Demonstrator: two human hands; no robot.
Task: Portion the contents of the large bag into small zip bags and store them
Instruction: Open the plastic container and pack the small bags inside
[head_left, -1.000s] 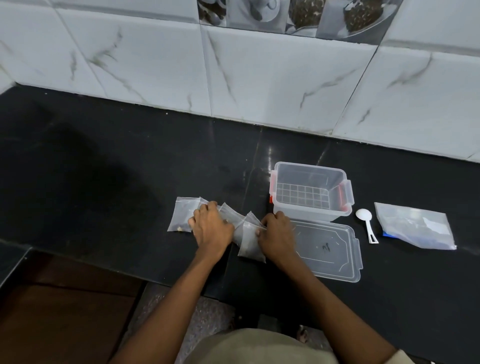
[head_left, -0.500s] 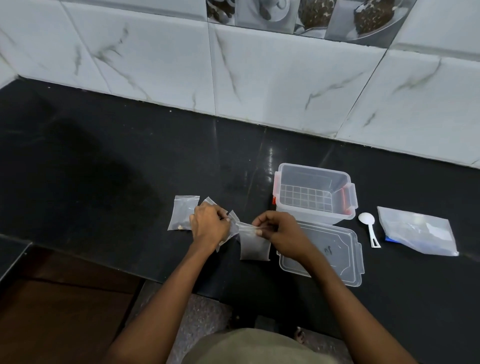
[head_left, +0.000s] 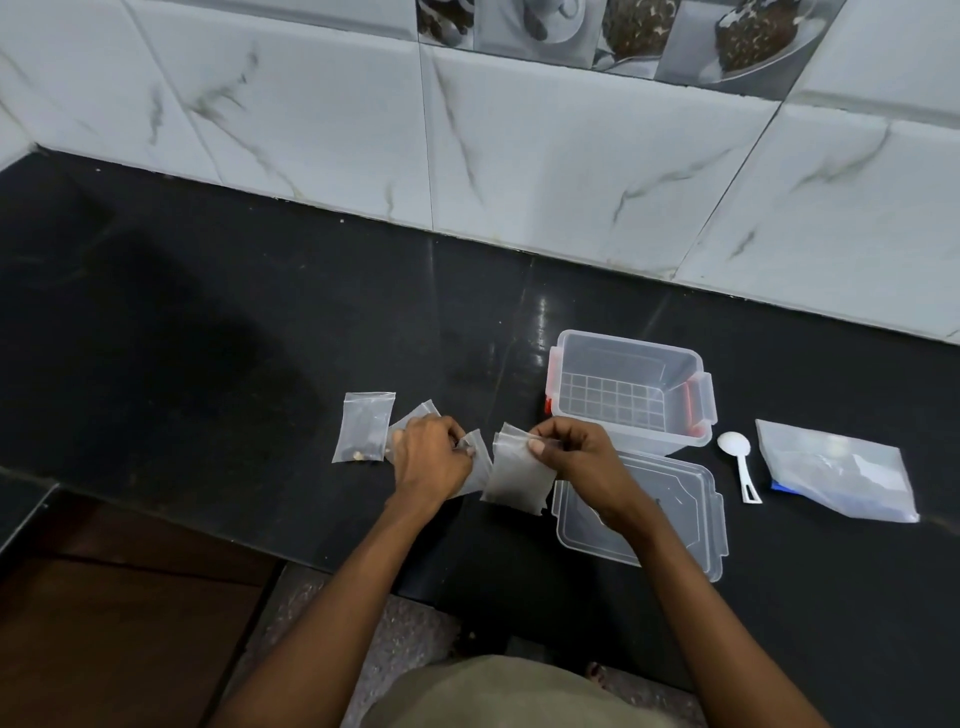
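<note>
My right hand (head_left: 576, 451) pinches the top edge of a small zip bag (head_left: 517, 475) that hangs just above the black counter (head_left: 208, 338). My left hand (head_left: 431, 457) is closed over other small zip bags (head_left: 475, 462) lying under it. One more small zip bag (head_left: 363, 427) with a few bits inside lies flat to the left. The large bag (head_left: 836, 470) lies at the far right. A clear, empty storage box (head_left: 631, 387) with red clips stands behind my right hand, with its lid (head_left: 670, 519) flat in front of it.
A white plastic scoop (head_left: 737, 460) lies between the box and the large bag. A tiled wall (head_left: 519, 156) runs along the back of the counter. The counter's front edge runs just below my hands, with floor (head_left: 104, 623) beneath.
My right hand has lifted one small bag off the pile by its top edge and drawn it right. My left hand stays on the other bags.
</note>
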